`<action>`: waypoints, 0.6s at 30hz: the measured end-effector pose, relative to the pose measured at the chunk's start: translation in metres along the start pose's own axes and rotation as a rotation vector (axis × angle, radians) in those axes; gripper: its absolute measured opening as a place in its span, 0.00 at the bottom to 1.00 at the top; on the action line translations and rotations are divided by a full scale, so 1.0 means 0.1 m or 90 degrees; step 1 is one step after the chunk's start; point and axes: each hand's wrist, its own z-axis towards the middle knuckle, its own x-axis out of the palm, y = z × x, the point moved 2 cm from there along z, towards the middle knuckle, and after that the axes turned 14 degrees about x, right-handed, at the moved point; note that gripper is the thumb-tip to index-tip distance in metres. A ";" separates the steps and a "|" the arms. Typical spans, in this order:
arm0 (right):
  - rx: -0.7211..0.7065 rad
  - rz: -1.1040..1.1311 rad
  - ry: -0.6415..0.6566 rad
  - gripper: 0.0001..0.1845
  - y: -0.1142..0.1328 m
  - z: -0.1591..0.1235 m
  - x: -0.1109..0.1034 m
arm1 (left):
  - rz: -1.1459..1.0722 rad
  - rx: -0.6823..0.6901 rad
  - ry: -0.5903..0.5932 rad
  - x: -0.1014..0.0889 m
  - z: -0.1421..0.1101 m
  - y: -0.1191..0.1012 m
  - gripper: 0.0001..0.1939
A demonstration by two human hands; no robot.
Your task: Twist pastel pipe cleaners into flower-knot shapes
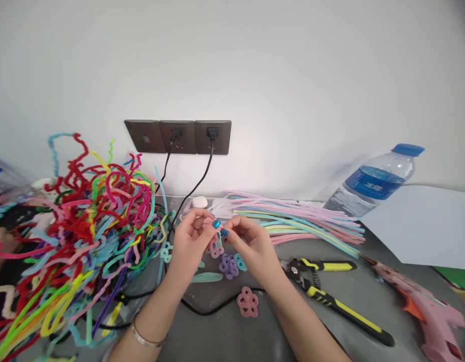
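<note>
Between both hands is a pink pipe-cleaner flower, partly covered by my fingers. My left hand pinches it from the left, thumb on top. From the right, my right hand has its thumb and fingertips closed together at the flower's edge; the exact bit it grips is hidden. Just below the fingers lie a small pink flower, a purple pipe-cleaner flower and a light blue one. Nearer to me, a separate pink looped flower rests flat on the grey table.
A tangled heap of coloured pipe cleaners fills the left. Straight pastel pipe cleaners lie by the wall. To the right are yellow-black pliers, a pink glue gun, a tilted water bottle and white paper. Black cords cross the table.
</note>
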 end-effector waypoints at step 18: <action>-0.110 -0.110 0.003 0.11 0.01 0.01 -0.04 | -0.135 -0.074 0.062 0.03 0.00 0.11 0.14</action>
